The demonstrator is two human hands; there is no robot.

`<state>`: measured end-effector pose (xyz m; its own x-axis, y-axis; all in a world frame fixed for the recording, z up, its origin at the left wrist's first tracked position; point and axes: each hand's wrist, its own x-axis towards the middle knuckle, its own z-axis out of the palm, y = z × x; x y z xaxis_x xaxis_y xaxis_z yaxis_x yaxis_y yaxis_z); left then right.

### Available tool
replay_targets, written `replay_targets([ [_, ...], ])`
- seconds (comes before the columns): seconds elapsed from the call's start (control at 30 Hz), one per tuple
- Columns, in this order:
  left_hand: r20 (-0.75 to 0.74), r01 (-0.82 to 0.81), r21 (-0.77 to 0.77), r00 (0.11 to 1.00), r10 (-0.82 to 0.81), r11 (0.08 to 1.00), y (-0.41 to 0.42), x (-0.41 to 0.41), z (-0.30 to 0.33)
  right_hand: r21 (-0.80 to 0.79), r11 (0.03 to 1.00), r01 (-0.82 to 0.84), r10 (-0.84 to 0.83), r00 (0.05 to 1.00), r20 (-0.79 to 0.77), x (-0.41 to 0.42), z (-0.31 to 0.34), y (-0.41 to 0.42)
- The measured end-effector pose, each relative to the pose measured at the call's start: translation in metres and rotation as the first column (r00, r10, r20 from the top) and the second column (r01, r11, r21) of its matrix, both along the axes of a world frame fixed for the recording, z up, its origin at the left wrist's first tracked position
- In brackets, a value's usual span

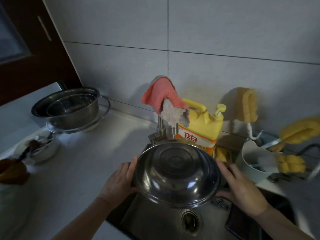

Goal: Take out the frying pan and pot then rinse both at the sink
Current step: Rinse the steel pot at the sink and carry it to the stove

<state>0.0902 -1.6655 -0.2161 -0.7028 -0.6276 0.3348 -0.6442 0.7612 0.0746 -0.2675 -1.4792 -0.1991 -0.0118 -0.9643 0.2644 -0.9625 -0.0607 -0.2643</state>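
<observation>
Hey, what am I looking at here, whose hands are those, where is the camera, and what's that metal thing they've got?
There is one picture, from a camera worn on a person's head, looking down at their own bare hands; no machine is involved. The left hand and right hand hold a steel pot by its sides, tilted toward the camera over the sink. Behind it stands a tap draped with a pink cloth, and a yellow soap bottle. On the counter to the left sit more steel pots.
</observation>
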Motion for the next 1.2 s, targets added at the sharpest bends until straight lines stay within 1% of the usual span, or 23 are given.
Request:
replay_targets([
  [0.17, -0.049, -0.048, -0.069, 0.998, 0.045, 0.996, -0.003, 0.034, -0.004, -0.024, 0.995, -0.096, 0.096, 0.995, -0.005, 0.02, -0.002, -0.022],
  [0.27, -0.05, -0.052, -0.095, 0.998, 0.048, 0.994, -0.001, 0.041, -0.003, -0.031, 0.993, -0.118, 0.118, 0.993, 0.006, 0.024, -0.002, -0.023],
  [0.37, -0.044, -0.028, -0.109, 0.999, 0.023, 0.994, 0.005, 0.034, 0.0, -0.005, 0.996, -0.09, 0.09, 0.996, 0.018, 0.021, 0.001, -0.012],
  [0.57, 0.024, 0.019, -0.03, 1.0, -0.018, 0.999, 0.024, -0.007, 0.015, 0.012, 1.0, 0.022, -0.023, 0.999, 0.049, -0.01, 0.001, 0.022],
  [0.7, 0.054, 0.088, -0.092, 0.995, -0.084, 0.992, 0.026, -0.032, 0.02, 0.011, 0.996, 0.092, -0.092, 0.994, 0.052, -0.03, 0.003, 0.037],
  [0.83, 0.111, 0.082, -0.101, 0.991, -0.07, 0.992, 0.019, -0.045, 0.026, -0.005, 0.993, 0.115, -0.114, 0.99, 0.086, -0.037, 0.008, 0.037],
  [0.97, 0.061, 0.084, -0.027, 0.995, -0.082, 0.996, 0.004, -0.041, 0.029, 0.058, 0.99, 0.125, -0.13, 0.987, 0.091, -0.029, 0.015, 0.024],
  [1.1, 0.054, 0.041, -0.02, 0.998, -0.04, 0.999, -0.002, -0.022, 0.024, 0.04, 0.996, 0.081, -0.082, 0.995, 0.047, -0.017, 0.009, 0.007],
  [1.2, 0.004, 0.045, -0.022, 0.999, -0.045, 0.999, -0.002, -0.001, 0.011, 0.045, 0.998, 0.041, -0.043, 0.999, 0.033, -0.003, 0.002, -0.003],
])
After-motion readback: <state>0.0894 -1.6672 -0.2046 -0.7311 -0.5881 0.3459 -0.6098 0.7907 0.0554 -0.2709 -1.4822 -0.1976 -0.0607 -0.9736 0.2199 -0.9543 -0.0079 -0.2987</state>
